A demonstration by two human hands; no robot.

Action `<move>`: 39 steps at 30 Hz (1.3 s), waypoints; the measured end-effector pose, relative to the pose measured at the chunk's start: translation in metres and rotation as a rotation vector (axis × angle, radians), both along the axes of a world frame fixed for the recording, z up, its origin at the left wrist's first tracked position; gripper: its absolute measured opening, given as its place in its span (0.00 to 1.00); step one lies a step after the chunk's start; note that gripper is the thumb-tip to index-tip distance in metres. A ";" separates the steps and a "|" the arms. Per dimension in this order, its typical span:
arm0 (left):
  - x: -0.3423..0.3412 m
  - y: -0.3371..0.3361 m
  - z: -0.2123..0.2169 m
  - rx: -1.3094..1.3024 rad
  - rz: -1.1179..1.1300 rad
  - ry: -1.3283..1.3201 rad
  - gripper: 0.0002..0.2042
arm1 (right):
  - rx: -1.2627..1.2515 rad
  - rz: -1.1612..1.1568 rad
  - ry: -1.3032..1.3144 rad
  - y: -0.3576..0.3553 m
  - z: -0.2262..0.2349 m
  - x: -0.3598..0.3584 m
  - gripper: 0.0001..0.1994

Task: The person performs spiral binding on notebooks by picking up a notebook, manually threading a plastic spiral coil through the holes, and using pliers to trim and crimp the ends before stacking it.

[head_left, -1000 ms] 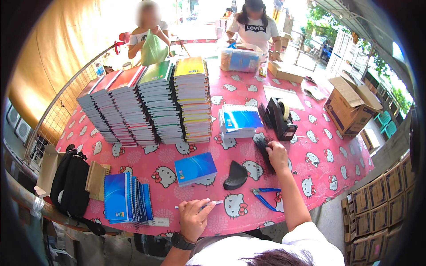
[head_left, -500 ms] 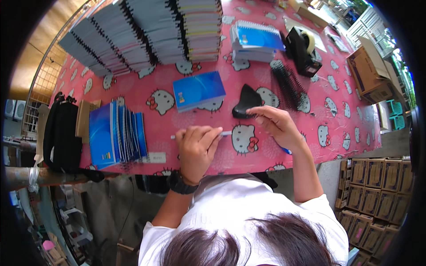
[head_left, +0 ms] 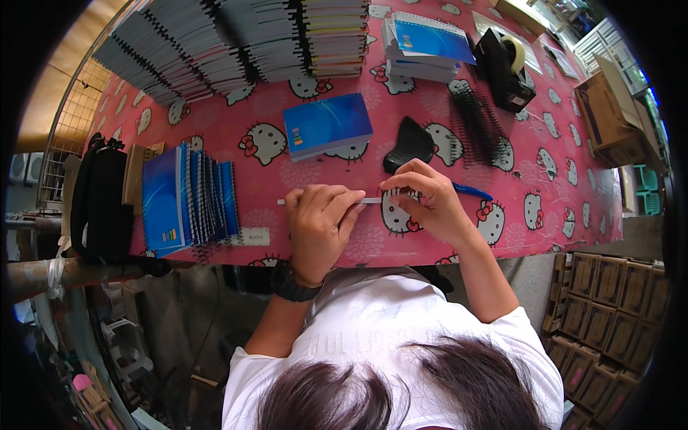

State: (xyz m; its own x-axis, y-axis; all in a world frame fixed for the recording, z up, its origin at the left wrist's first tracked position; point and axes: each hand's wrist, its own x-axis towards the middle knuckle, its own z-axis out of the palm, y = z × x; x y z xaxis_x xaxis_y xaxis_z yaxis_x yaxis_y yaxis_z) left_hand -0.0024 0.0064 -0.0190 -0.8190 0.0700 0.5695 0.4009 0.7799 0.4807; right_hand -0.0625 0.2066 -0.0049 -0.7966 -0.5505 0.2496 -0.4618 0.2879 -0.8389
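My left hand [head_left: 322,222] is closed round a notebook [head_left: 371,201], which shows only as a thin white edge on either side of the fingers. Facing it, my right hand [head_left: 430,204] is curled, thumb and fingertips close together near the notebook's right end. A blue curved handle [head_left: 474,191] juts out from behind the right hand's fingers; the rest of that tool is hidden. Small dark ridges show at the right fingertips, too fine to name surely. Beyond the hands lie a blue-covered pile of notebooks [head_left: 328,123] and a black, curved object [head_left: 410,145].
Black spiral coils [head_left: 479,125] lie in a heap at right, near a tape dispenser [head_left: 505,72] and another notebook pile [head_left: 430,43]. Tall bound stacks [head_left: 251,46] fill the far left. Blue spiral notebooks [head_left: 190,201] stand by a black bag [head_left: 107,204]. A cardboard box [head_left: 616,115] sits far right.
My right hand has come left and closer to the notebook, its fingers more curled. The blue handle has shifted away from me with it. My left hand keeps its hold; the view has tilted slightly.
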 end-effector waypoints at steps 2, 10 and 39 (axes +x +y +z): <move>0.000 -0.001 -0.001 0.000 0.003 0.003 0.09 | -0.004 0.008 0.037 -0.002 -0.001 -0.001 0.14; 0.001 -0.001 0.000 0.022 -0.012 -0.014 0.09 | 0.066 0.092 0.258 -0.002 -0.001 -0.006 0.16; 0.000 0.001 0.011 -0.009 0.001 -0.094 0.09 | 0.112 0.100 0.173 -0.003 0.008 0.001 0.23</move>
State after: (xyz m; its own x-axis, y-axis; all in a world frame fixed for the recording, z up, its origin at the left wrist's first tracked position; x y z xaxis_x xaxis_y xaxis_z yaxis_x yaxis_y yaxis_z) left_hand -0.0023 0.0070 -0.0075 -0.8689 0.0739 0.4895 0.3537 0.7845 0.5094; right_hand -0.0612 0.2037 0.0034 -0.6875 -0.6564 0.3107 -0.6269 0.3205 -0.7101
